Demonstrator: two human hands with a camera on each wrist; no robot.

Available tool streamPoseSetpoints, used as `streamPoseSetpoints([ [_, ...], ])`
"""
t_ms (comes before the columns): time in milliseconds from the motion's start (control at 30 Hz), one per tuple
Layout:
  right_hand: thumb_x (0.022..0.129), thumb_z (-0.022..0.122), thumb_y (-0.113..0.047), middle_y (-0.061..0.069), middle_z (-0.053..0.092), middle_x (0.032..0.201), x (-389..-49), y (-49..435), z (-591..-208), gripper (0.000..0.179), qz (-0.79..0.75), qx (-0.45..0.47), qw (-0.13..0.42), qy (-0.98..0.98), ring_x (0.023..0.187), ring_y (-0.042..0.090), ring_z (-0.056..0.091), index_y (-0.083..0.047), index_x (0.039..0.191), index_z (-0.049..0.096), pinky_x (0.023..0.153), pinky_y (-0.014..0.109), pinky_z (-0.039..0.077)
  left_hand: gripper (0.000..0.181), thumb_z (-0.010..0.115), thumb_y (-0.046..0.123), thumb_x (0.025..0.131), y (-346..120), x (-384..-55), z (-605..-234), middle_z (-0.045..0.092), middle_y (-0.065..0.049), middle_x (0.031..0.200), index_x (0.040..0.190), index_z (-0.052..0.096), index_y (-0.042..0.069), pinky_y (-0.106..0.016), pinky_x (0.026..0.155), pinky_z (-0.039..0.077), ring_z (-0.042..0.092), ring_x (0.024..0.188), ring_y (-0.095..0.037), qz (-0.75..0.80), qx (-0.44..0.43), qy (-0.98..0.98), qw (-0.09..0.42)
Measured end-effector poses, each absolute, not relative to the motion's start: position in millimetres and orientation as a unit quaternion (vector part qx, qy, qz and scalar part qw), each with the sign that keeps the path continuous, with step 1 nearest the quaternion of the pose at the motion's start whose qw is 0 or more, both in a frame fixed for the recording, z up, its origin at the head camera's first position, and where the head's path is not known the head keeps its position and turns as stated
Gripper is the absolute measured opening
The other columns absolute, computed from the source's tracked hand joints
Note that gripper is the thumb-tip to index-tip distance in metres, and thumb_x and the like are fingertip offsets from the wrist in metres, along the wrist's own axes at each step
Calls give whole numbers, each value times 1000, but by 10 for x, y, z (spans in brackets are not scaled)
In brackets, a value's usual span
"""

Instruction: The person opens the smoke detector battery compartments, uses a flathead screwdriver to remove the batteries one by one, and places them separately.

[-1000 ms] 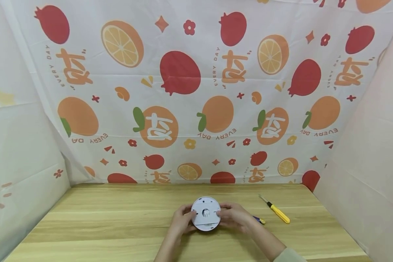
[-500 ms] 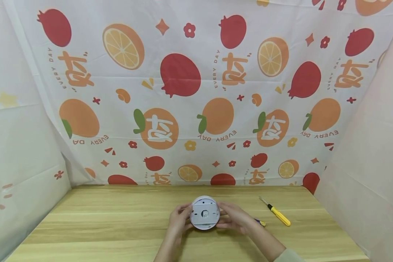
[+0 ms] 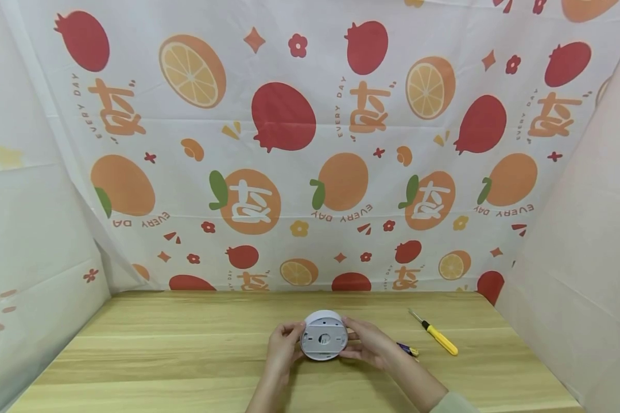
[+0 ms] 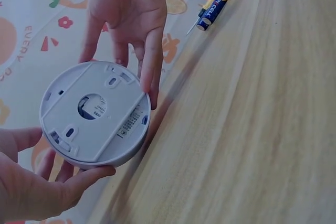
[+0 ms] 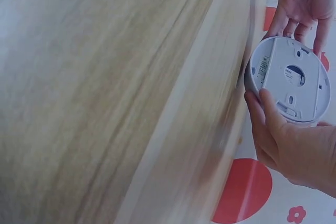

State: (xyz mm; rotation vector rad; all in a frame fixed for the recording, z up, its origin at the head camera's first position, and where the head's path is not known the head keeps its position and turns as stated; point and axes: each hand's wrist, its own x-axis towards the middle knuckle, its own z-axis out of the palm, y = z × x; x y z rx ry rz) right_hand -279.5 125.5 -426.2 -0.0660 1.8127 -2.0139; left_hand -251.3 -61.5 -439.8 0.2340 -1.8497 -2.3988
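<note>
A round white smoke detector (image 3: 324, 339) is held up between both hands. Its back faces the head camera, with a flat mounting plate (image 4: 94, 111) across it and a label showing through the round centre hole. My left hand (image 3: 283, 347) grips the rim at the left, thumb along the near edge in the left wrist view. On the opposite side, my right hand (image 3: 370, 342) holds the rim with thumb and fingers, as the right wrist view also shows. The front face is hidden.
Blue batteries (image 4: 212, 13) lie on the wooden table (image 3: 186, 350) beyond the right hand, partly hidden in the head view. A yellow-handled screwdriver (image 3: 439, 337) lies farther right. Fruit-print cloth (image 3: 299, 172) hangs behind the table.
The smoke detector has tilted, so its white side wall now shows along the top. My right thumb has moved from the back plate to the rim; both hands keep hold.
</note>
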Motion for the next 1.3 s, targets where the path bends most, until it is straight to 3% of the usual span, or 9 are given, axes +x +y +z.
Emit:
streamPoseSetpoints([
  [133,97,43,-35,21,50,101,-2779,1249,-4273,50,-739,-13,205,642,90,31,58,9,121,41,84,43,50,28,60,14,88,-604,-2510,-4391,53,-11,97,102,50,-8,-36,70,54,52,85,-17,-792,84,-602,57],
  [333,98,43,-26,23,48,102,-2759,1228,-4287,44,-762,18,194,617,92,33,57,11,122,39,88,43,47,25,65,12,84,-583,-2490,-4375,52,-7,90,98,55,-7,-24,60,49,48,76,-14,-779,67,-621,53],
  [600,98,44,-27,33,39,114,-2766,1239,-4246,59,-773,12,186,607,115,45,40,23,124,29,99,44,36,31,68,10,81,-570,-2481,-4321,55,-9,94,102,54,-8,-23,64,46,49,81,-15,-757,48,-649,64],
  [800,96,46,-27,23,51,101,-2765,1266,-4248,54,-757,12,189,626,96,32,55,20,120,36,92,42,44,33,69,8,79,-581,-2484,-4309,57,-9,97,104,53,-9,-22,69,46,52,84,-14,-767,35,-638,62],
  [967,95,47,-26,19,51,98,-2752,1261,-4270,52,-750,29,186,634,89,26,53,19,119,37,88,40,48,30,68,4,79,-571,-2483,-4318,58,-7,94,102,54,-9,-21,70,45,53,83,-13,-773,27,-631,55],
  [1167,92,50,-8,34,40,117,-2755,1212,-4283,54,-773,37,178,608,110,37,46,23,128,23,97,40,39,28,64,3,81,-520,-2506,-4352,59,-10,97,103,52,-8,-18,74,45,53,87,-13,-792,47,-604,79],
  [1300,92,50,-6,39,37,121,-2753,1197,-4285,55,-778,42,181,600,116,41,41,24,128,21,98,39,38,29,62,1,81,-504,-2526,-4375,58,-14,101,106,51,-9,-18,77,46,54,90,-15,-805,66,-581,101],
])
